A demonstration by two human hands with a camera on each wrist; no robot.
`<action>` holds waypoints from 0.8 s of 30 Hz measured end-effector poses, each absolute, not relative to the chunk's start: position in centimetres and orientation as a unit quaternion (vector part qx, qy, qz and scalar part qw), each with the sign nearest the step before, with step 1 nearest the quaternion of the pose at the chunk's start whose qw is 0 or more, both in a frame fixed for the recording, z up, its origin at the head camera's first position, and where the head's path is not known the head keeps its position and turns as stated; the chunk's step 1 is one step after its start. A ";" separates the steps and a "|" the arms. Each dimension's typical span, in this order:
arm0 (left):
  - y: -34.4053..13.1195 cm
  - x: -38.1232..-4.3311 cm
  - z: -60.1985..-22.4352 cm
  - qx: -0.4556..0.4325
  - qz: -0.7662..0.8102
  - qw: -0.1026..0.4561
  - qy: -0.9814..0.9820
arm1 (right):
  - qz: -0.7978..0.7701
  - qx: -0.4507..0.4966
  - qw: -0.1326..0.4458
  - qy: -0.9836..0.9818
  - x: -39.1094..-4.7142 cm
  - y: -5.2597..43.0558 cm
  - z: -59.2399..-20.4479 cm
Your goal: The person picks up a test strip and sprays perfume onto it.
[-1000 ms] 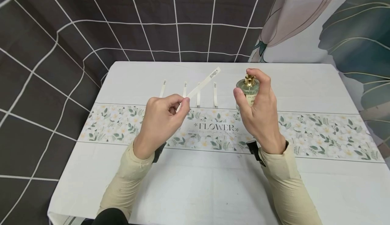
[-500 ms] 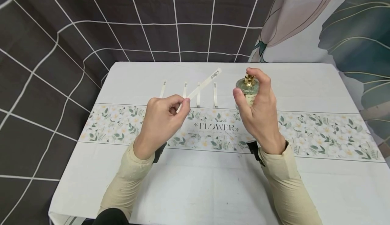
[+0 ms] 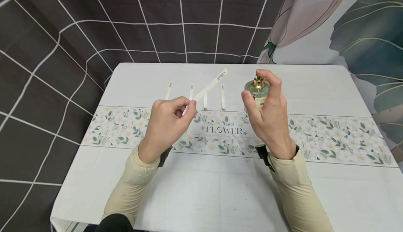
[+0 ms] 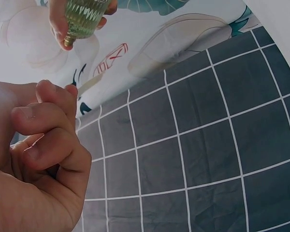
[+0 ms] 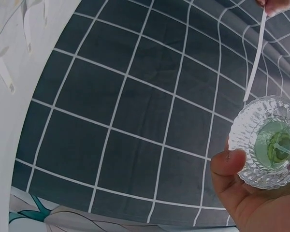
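Note:
Between thumb and forefinger, my left hand (image 3: pixel 168 125) pinches a white paper scent strip (image 3: pixel 209 85) with lettering at its raised far end. My right hand (image 3: pixel 270 120) grips a round glass perfume bottle (image 3: pixel 260 92) holding pale green liquid, its index finger on the gold sprayer (image 3: pixel 259 81). The strip's tip points toward the bottle, a gap apart from it. In the right wrist view, the ribbed glass base of the bottle (image 5: pixel 268 116) faces the camera, with the thumb against its side. The left wrist view shows curled fingers (image 4: pixel 48 118) and the bottle (image 4: pixel 87 17) beyond.
Several more scent strips (image 3: pixel 223 97) stand in a row behind the left hand. A floral runner (image 3: pixel 333 137) lettered FLOWER crosses the white table (image 3: pixel 204 190). Dark grid cloth (image 3: pixel 157 22) hangs at the back and left, a flower-print curtain (image 3: pixel 371 33) at the right.

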State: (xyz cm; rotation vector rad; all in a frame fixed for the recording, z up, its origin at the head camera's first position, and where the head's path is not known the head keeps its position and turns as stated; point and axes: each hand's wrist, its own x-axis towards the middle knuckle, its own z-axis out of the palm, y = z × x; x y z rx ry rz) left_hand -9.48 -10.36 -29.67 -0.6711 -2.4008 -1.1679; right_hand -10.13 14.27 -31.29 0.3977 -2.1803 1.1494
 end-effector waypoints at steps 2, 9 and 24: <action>-10.3 -9.5 -29.6 -0.240 -0.417 0.195 -0.855 | 0.436 0.152 0.317 -0.828 -10.1 14.3 -31.3; -10.3 -9.5 -29.7 -0.239 -0.420 0.196 -0.853 | 0.435 0.151 0.317 -0.829 -10.2 14.3 -31.3; -10.3 -9.5 -29.8 -0.243 -0.425 0.200 -0.849 | 0.424 0.139 0.304 -0.842 -10.0 14.5 -31.5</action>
